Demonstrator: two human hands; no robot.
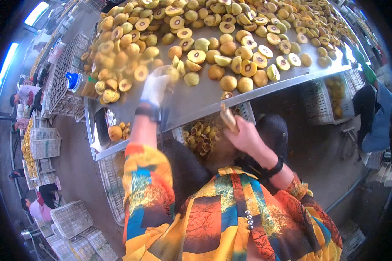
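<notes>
My left hand (156, 87), in a white glove, reaches over the metal table with its fingers closed round a yellow peach half (172, 74); both are somewhat blurred. My right hand (244, 137) is bare and grips a short tool with a tan handle (229, 118) near the table's front edge. At the tool's far end is a small brown pit piece (227, 96); whether the two touch I cannot tell. Many halved yellow peaches (196, 56) with dark red centres cover the table ahead of both hands.
Below the table edge, between my knees, a white crate (251, 114) holds dark scraps (203, 138). A blue-capped bottle (73, 81) stands at the table's left end. Another crate (326, 102) sits under the table at right, near a person in blue (381, 119). Stacked crates (65, 74) line the left.
</notes>
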